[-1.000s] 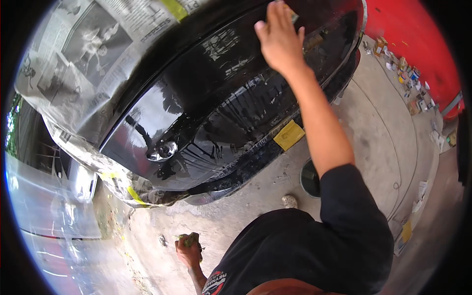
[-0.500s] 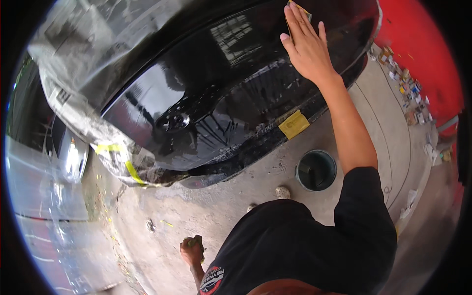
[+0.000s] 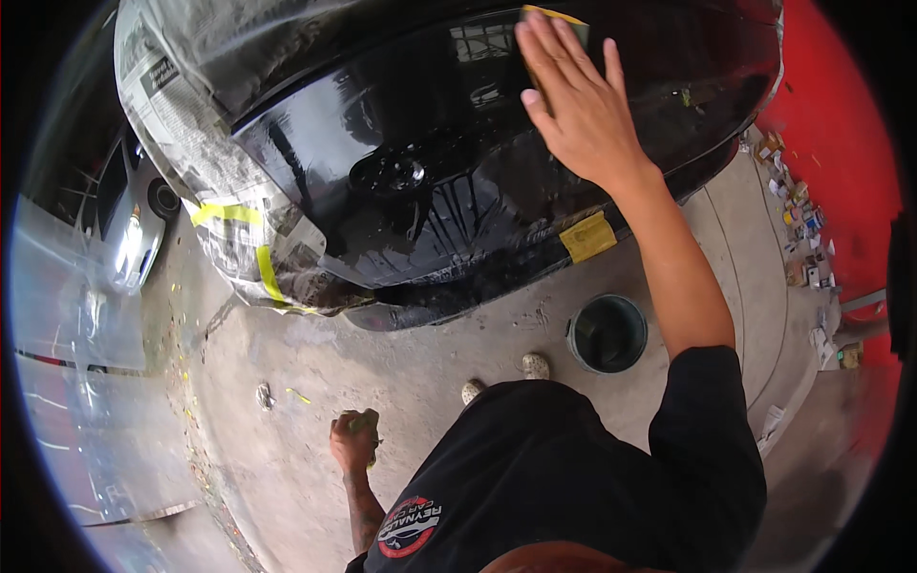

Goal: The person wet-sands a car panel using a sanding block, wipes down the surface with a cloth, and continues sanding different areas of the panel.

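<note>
My right hand [image 3: 585, 119] lies nearly flat on a glossy black car panel [image 3: 334, 153], its fingers stretched out over a yellow-edged sheet of sandpaper [image 3: 582, 32]. The hand covers most of that sheet. Wet streaks and drops show on the panel, around a round recess [image 3: 387, 174] left of my hand. Low at the left, my left hand [image 3: 351, 444] is held over the floor, away from the car. It is closed around a dark greenish wad [image 3: 364, 420], whose kind I cannot make out.
A yellow sheet [image 3: 587, 238] rests on the lower bumper. Below it, a dark bucket [image 3: 607, 334] stands on the concrete floor. Newspaper masking [image 3: 215, 143] with yellow tape covers the car's left side. Small boxes and cans [image 3: 802, 224] line the red wall [image 3: 836, 143]. Plastic sheeting [image 3: 86, 334] hangs at left.
My right hand has slid left across the black panel with the sandpaper under it. The view has shifted a little. My left hand stays closed around the wad.
</note>
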{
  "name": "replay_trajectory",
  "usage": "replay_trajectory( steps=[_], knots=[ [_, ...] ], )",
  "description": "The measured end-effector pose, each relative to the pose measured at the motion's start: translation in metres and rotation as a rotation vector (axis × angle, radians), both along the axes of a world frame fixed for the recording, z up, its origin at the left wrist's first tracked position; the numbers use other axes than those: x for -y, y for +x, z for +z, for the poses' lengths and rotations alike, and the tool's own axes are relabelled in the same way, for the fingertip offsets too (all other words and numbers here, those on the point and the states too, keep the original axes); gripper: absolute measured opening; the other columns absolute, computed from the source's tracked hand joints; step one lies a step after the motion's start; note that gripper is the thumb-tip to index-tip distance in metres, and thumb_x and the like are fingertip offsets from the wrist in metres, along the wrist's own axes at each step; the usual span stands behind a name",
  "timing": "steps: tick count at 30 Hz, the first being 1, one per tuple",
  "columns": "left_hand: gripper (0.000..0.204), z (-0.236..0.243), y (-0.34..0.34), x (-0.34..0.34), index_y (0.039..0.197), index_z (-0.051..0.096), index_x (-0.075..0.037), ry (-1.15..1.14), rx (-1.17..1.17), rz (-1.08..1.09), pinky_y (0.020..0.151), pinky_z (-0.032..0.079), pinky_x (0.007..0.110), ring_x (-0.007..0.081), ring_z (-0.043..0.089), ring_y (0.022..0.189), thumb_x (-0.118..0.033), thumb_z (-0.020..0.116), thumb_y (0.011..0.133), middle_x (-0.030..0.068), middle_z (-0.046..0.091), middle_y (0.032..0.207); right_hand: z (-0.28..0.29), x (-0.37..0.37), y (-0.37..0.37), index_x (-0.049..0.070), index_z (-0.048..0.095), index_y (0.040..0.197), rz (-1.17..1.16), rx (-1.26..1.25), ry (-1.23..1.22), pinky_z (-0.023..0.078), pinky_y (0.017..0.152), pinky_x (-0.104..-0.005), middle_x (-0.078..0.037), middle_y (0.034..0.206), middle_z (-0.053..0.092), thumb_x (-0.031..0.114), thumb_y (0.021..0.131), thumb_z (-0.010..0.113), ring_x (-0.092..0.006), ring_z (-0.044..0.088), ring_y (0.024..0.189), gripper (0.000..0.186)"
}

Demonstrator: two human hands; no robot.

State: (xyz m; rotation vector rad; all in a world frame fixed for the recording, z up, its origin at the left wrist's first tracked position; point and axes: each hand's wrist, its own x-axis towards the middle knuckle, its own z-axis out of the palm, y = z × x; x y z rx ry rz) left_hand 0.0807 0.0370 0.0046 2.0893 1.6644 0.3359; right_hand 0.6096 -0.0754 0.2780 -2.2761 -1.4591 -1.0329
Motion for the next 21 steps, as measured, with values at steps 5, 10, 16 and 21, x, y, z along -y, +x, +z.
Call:
replay_trajectory(
  steps=[5,10,16,21],
  knots=[
    [0.032,0.003,0.025,-0.004,0.093,0.075,-0.011,0.041,0.018,-0.069,0.076,0.053,0.046,0.0384,0.067,0.088,-0.035,0.085,0.074,0.0172,0.069,0.095,0.0,-0.067,-0.057,0.017,0.043,0.154,0.248,0.132,-0.029,0.02,0.119,-0.0641,0.0,0.163,0.037,0.043,0.084,0.074,-0.0177,0.029,0.152,0.081],
    [0.034,0.008,0.048,-0.012,0.092,0.075,-0.011,0.048,0.136,-0.144,0.075,0.053,0.045,0.0376,0.068,0.087,-0.037,0.085,0.074,0.0153,0.068,0.093,0.004,-0.113,-0.103,0.018,0.046,0.152,0.362,0.174,-0.055,0.019,0.12,-0.064,0.002,0.162,0.038,0.047,0.084,0.072,-0.0144,0.029,0.151,0.078],
    [0.035,-0.02,-0.036,0.023,0.092,0.075,-0.009,-0.138,0.059,0.179,0.076,0.055,0.046,0.0395,0.068,0.085,-0.036,0.082,0.071,0.0216,0.068,0.094,-0.003,-0.058,-0.062,0.021,0.035,0.158,0.194,0.103,-0.119,0.016,0.121,-0.0624,0.002,0.166,0.031,0.027,0.084,0.075,-0.0152,0.025,0.153,0.084],
    [0.031,-0.012,-0.021,0.006,0.093,0.075,-0.011,-0.008,0.041,0.102,0.076,0.053,0.047,0.0395,0.067,0.087,-0.035,0.082,0.075,0.0175,0.068,0.093,0.017,-0.124,-0.127,0.01,0.041,0.153,0.45,0.152,-0.218,0.018,0.12,-0.0621,-0.005,0.165,0.031,0.032,0.089,0.063,-0.0208,0.027,0.152,0.071]
  ],
)
